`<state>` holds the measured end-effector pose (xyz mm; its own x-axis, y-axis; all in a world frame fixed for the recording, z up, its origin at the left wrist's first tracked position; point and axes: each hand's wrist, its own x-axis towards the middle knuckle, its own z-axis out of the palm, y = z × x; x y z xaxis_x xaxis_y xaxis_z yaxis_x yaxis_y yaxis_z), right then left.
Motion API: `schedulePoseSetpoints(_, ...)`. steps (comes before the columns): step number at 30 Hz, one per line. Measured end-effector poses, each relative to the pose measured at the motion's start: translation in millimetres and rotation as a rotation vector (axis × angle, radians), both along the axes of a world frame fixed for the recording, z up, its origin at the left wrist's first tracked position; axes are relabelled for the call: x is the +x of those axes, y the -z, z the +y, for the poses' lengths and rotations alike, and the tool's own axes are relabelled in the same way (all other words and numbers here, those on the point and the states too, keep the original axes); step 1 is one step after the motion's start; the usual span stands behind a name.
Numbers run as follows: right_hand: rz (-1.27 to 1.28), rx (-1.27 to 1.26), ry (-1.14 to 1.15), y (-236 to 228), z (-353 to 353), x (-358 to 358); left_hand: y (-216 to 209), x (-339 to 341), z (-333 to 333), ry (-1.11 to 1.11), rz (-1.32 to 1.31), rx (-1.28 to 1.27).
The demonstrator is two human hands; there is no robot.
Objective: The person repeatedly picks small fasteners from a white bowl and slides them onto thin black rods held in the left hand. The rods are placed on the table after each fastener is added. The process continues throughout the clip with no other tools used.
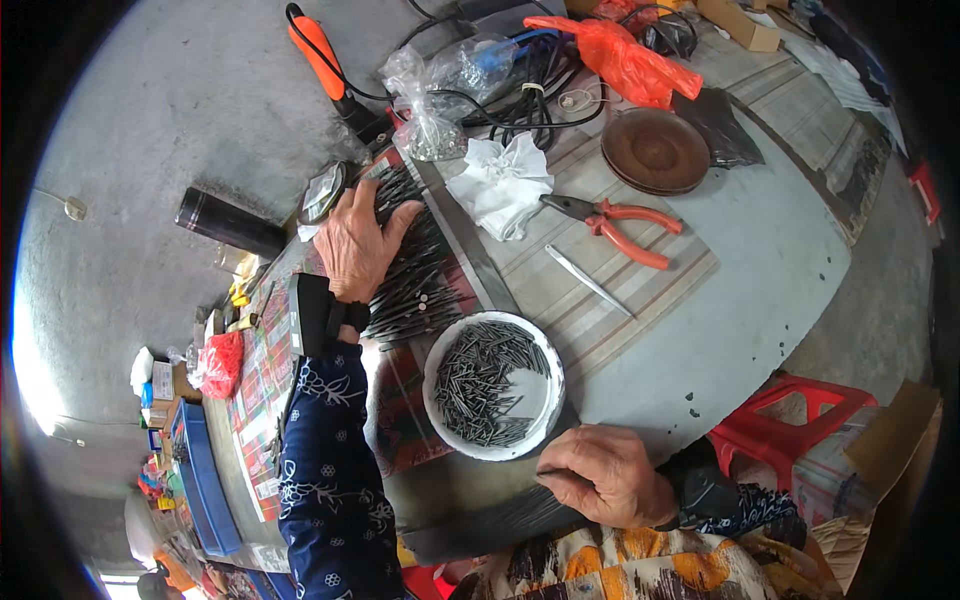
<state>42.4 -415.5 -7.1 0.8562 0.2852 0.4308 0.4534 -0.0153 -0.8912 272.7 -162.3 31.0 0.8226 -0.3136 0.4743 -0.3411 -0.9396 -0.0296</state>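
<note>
My left hand [358, 243] lies on the left side of a pile of thin dark metal rods [415, 270]. Its thumb is spread away over the rods, and the fingers reach forward beside a round black-rimmed container [325, 192]. Close to me stands a white round bowl [556, 405] holding many short dark metal pins [485, 385]. Just right of the bowl's near rim, my right hand [612, 476] is closed with its fingertips pressed together. A dark bit shows at those fingertips, too small to name.
Beyond the bowl lie a white pointed tool [590, 282], red-handled pliers [615, 222], crumpled white tissue [503, 185] and a brown round dish [655, 150]. Farther back are black cables [545, 105] and an orange-handled tool [318, 55]. A red stool [790, 420] stands at right.
</note>
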Motion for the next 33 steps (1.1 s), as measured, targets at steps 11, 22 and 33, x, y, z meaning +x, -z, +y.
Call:
schedulePoseSetpoints(11, 0.061, -0.014, -0.034, -3.1, -1.2, 0.0, 18.4, 9.1, 12.3, 0.102, -0.025, -0.095)
schedulePoseSetpoints(22, 0.154, -0.063, 0.027, -1.4, 2.3, -4.7, -8.9, -117.2, 26.5, 0.061, 0.052, -0.204)
schedulePoseSetpoints(33, 0.274, -0.017, 0.032, 4.0, 6.4, -5.8, 3.5, -252.7, 141.7, -0.402, -0.043, -0.29)
